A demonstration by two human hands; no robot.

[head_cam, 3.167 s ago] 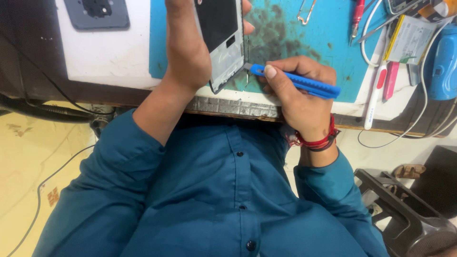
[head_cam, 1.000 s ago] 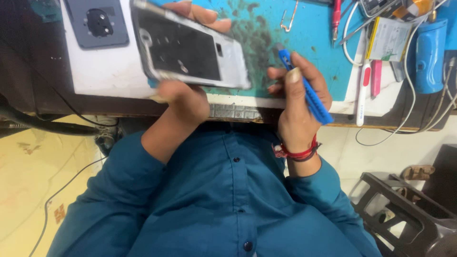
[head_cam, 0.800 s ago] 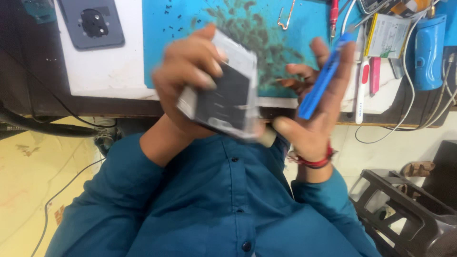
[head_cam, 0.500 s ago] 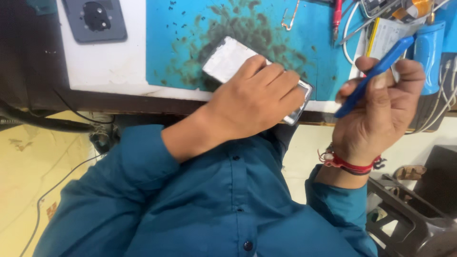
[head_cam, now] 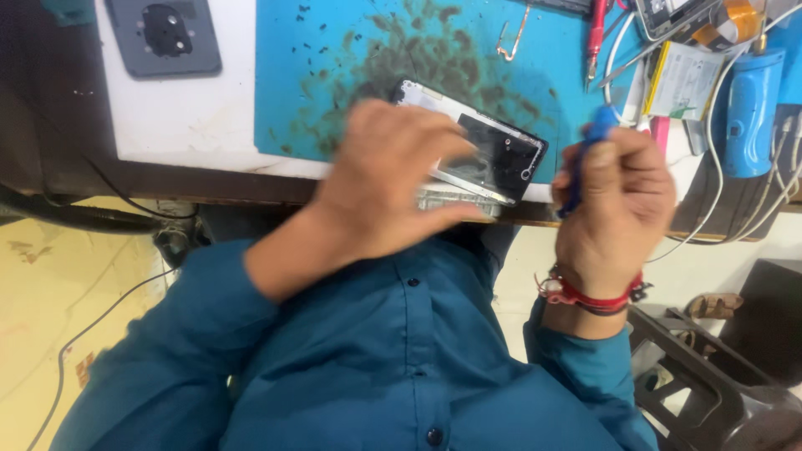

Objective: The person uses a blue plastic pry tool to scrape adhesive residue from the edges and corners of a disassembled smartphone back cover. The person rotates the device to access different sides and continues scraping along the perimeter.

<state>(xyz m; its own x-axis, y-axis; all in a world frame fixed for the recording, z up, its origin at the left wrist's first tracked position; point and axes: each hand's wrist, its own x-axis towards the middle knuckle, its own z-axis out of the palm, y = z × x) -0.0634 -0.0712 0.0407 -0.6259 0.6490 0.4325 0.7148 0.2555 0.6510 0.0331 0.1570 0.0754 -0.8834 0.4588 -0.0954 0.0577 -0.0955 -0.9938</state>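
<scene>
Now, left hand (head_cam: 380, 188): grip closed over phone (head_cam: 493, 154), pressing it on blue mat (head_cam: 334, 75) at surface edge.
Right hand (head_cam: 614, 205): at 3 o'clock of phone, fist tight round blue pry tool (head_cam: 585, 154), upright.
Phone: screen dark, partly covered.

I see a phone (head_cam: 493, 154) with a glossy black glass face and a pale metallic rim. The work mat (head_cam: 334, 75) beneath it looks matt blue rubber, smeared with dark stains. The pry tool (head_cam: 589, 159) appears smooth blue plastic. My shirt (head_cam: 393, 367) is matt teal cloth.
</scene>
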